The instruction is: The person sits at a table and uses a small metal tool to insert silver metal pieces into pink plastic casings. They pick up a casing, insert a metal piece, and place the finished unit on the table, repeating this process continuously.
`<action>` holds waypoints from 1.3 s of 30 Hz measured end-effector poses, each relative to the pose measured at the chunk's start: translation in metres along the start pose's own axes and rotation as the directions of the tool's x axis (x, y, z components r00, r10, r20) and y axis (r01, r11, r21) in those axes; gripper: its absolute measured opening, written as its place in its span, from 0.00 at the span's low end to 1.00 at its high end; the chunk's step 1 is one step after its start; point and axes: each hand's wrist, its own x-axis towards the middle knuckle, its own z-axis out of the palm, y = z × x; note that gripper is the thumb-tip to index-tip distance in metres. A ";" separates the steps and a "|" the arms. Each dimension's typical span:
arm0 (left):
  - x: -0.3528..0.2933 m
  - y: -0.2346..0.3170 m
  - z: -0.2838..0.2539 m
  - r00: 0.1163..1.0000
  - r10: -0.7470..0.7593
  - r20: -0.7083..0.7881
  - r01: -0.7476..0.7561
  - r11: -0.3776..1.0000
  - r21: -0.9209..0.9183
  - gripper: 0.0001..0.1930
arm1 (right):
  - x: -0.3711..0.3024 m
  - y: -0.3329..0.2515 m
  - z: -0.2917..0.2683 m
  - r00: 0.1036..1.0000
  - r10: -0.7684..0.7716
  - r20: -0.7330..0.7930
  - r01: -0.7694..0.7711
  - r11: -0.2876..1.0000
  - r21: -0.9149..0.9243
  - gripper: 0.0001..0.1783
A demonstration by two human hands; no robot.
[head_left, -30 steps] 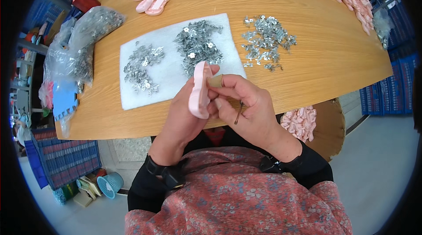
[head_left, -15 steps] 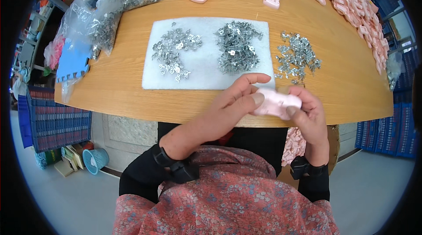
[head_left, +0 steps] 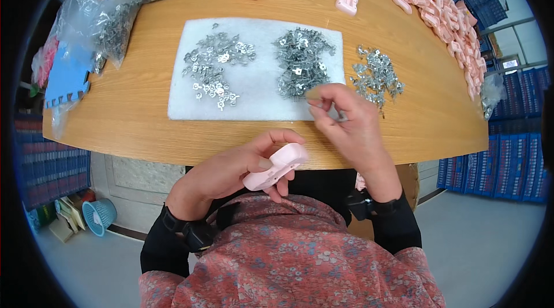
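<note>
A pale pink plastic case [head_left: 276, 168] is resting tilted in the lower middle of the frame, its right end pointing up. It is looking smooth and slightly glossy, with rounded ends, a narrowed waist and a few small dark holes along the side facing me. The left hand [head_left: 236, 169] is gripping it, thumb on top and fingers curling beneath, closed firmly enough to be supporting it alone. Just right of centre, the right hand [head_left: 352, 126] is hovering at the edge of the white mat [head_left: 259, 109], thumb and forefinger bent close together; I cannot tell whether they are pinching anything. Two heaps of small silvery metal pieces [head_left: 303, 63] are lying on the mat, and a third pile [head_left: 378, 77] is sitting on the wooden table [head_left: 138, 117] to its right. More pink cases [head_left: 447, 25] are crowding the upper right.
</note>
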 end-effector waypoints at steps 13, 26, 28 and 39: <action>-0.016 0.008 -0.006 0.931 0.293 -0.219 -0.311 0.949 -0.054 0.23 | 0.047 -0.008 0.024 0.938 -0.188 0.290 0.250 0.948 -0.196 0.13; -0.014 0.010 -0.014 0.828 0.409 -0.384 -0.478 0.873 -0.101 0.21 | 0.054 -0.009 0.023 0.920 -0.171 0.353 0.260 0.940 -0.222 0.14; -0.015 0.008 -0.014 0.819 0.419 -0.392 -0.489 0.867 -0.095 0.21 | 0.055 -0.013 0.024 0.932 -0.172 0.318 0.236 0.956 -0.174 0.14; -0.013 0.003 -0.017 0.800 0.469 -0.375 -0.535 0.840 -0.090 0.21 | 0.051 -0.010 0.012 0.955 -0.095 0.281 0.148 0.974 -0.173 0.14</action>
